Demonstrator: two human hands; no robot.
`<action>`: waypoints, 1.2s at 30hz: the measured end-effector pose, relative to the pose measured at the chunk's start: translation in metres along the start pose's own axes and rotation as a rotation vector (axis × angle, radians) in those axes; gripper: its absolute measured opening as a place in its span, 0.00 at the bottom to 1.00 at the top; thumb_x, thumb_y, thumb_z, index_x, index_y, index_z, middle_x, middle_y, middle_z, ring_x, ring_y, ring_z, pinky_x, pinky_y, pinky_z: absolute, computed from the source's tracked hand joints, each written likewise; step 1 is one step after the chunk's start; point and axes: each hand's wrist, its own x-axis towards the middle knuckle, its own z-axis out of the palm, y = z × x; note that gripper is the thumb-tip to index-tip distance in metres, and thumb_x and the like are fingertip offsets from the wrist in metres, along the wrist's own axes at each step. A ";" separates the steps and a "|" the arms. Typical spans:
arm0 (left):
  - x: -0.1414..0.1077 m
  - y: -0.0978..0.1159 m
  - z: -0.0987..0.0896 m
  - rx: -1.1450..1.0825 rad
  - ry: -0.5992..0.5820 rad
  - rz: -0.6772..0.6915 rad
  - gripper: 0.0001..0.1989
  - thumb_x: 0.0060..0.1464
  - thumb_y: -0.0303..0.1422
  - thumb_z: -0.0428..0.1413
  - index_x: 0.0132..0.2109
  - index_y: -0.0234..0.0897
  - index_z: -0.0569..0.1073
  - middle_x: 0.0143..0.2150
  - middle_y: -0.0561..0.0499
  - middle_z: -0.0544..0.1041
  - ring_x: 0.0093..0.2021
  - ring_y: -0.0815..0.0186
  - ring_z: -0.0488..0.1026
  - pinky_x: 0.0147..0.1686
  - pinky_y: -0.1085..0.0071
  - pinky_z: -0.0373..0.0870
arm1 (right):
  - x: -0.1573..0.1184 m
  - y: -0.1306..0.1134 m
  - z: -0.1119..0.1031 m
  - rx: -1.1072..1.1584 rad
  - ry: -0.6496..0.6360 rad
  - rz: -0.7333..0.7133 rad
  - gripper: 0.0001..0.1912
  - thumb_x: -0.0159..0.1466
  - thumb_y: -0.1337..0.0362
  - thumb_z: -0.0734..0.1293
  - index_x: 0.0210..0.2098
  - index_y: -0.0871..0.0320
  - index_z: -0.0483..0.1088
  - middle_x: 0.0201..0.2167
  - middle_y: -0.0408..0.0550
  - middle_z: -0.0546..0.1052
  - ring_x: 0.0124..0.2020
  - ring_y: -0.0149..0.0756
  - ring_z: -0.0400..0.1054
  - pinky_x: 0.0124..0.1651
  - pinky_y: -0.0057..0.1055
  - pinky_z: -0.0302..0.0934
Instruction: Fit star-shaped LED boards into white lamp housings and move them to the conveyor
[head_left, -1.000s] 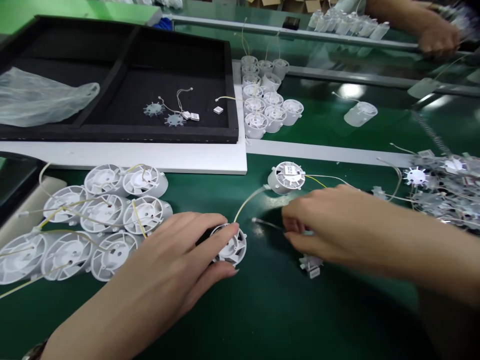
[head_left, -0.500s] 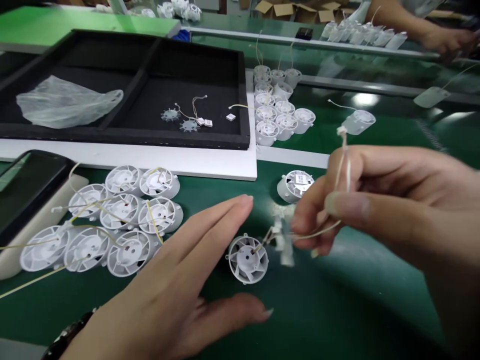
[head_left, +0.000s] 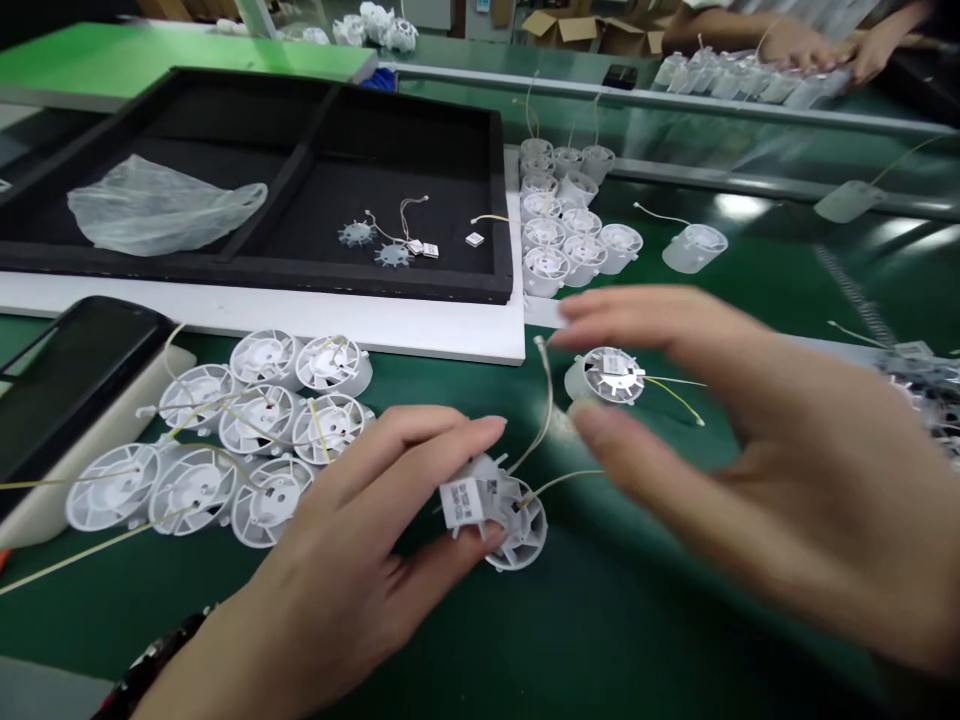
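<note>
My right hand (head_left: 765,470), cut by the right edge, is blurred: thumb and fingers wide apart. My left hand (head_left: 367,530), lower centre, pinches 1 toothed part (head_left: 493,480) mid-frame, partly hiding 1 white housing (head_left: 532,535). The label (head_left: 462,503) shows illegible print.

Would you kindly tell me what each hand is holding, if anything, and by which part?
The left hand holds a small labelled piece, pinched by its upper and lower edges; the open right hand holds nothing.
</note>
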 end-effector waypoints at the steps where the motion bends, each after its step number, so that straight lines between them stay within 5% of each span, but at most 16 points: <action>1: -0.001 0.000 0.001 -0.005 0.001 0.012 0.13 0.82 0.35 0.50 0.67 0.42 0.68 0.58 0.52 0.75 0.60 0.75 0.74 0.67 0.89 0.61 | -0.002 -0.001 0.002 -0.021 -0.001 -0.009 0.15 0.69 0.53 0.74 0.53 0.47 0.83 0.38 0.48 0.85 0.45 0.49 0.81 0.44 0.40 0.78; 9: -0.001 -0.001 0.003 -0.120 0.020 0.054 0.11 0.81 0.32 0.52 0.65 0.41 0.68 0.58 0.52 0.74 0.61 0.75 0.73 0.71 0.87 0.60 | -0.027 0.009 -0.008 -0.042 -0.119 -0.019 0.15 0.74 0.60 0.69 0.59 0.42 0.79 0.44 0.43 0.86 0.40 0.41 0.80 0.36 0.31 0.72; 13: -0.004 -0.001 0.000 -0.414 -0.032 -0.142 0.16 0.75 0.35 0.60 0.65 0.54 0.71 0.58 0.55 0.75 0.57 0.72 0.78 0.58 0.87 0.75 | -0.030 0.016 -0.006 -0.047 -0.126 0.006 0.09 0.78 0.60 0.66 0.45 0.47 0.79 0.38 0.40 0.83 0.36 0.34 0.76 0.32 0.29 0.63; 16: -0.005 -0.001 -0.006 -0.743 -0.157 -0.342 0.21 0.69 0.35 0.68 0.63 0.63 0.74 0.57 0.59 0.81 0.43 0.71 0.84 0.43 0.84 0.83 | -0.031 0.019 -0.001 -0.113 -0.103 -0.025 0.10 0.78 0.65 0.65 0.39 0.50 0.75 0.36 0.39 0.80 0.35 0.32 0.72 0.34 0.29 0.61; 21: -0.003 -0.003 -0.012 -0.987 -0.189 -0.455 0.17 0.73 0.31 0.63 0.60 0.63 0.79 0.37 0.62 0.86 0.32 0.69 0.86 0.33 0.85 0.83 | -0.031 0.012 -0.004 -0.083 -0.132 0.028 0.09 0.76 0.68 0.65 0.39 0.51 0.74 0.36 0.39 0.80 0.35 0.32 0.71 0.34 0.29 0.60; 25: -0.002 -0.002 -0.011 -0.875 -0.139 -0.396 0.20 0.71 0.24 0.62 0.58 0.59 0.80 0.42 0.58 0.85 0.33 0.70 0.84 0.31 0.84 0.83 | -0.027 0.004 -0.011 0.035 -0.189 0.138 0.06 0.72 0.56 0.73 0.38 0.47 0.80 0.34 0.39 0.82 0.34 0.35 0.74 0.33 0.30 0.63; 29: -0.004 0.001 -0.009 -0.634 -0.103 -0.296 0.10 0.73 0.37 0.64 0.57 0.58 0.79 0.47 0.55 0.81 0.38 0.70 0.83 0.34 0.85 0.83 | -0.020 0.004 -0.010 0.103 -0.177 0.224 0.13 0.71 0.51 0.75 0.33 0.48 0.81 0.27 0.37 0.80 0.27 0.32 0.72 0.27 0.27 0.62; 31: -0.006 0.001 -0.006 -0.503 -0.127 -0.229 0.13 0.76 0.46 0.60 0.63 0.59 0.75 0.51 0.54 0.79 0.43 0.68 0.83 0.39 0.84 0.84 | -0.017 0.006 -0.009 0.120 -0.166 0.261 0.15 0.73 0.53 0.72 0.30 0.49 0.81 0.23 0.37 0.78 0.24 0.29 0.69 0.23 0.26 0.58; 34: -0.011 0.000 0.002 -0.216 -0.159 -0.096 0.22 0.80 0.47 0.52 0.74 0.54 0.64 0.63 0.50 0.74 0.59 0.65 0.79 0.58 0.78 0.81 | -0.016 0.012 -0.010 0.105 -0.212 0.307 0.18 0.73 0.51 0.71 0.29 0.51 0.80 0.19 0.37 0.72 0.18 0.28 0.62 0.17 0.26 0.52; 36: -0.013 -0.001 0.006 -0.058 -0.142 0.009 0.22 0.81 0.42 0.50 0.75 0.45 0.63 0.66 0.47 0.70 0.71 0.64 0.68 0.75 0.72 0.64 | -0.017 0.016 -0.011 0.073 -0.257 0.328 0.20 0.73 0.49 0.70 0.28 0.52 0.78 0.18 0.38 0.71 0.18 0.28 0.60 0.16 0.26 0.51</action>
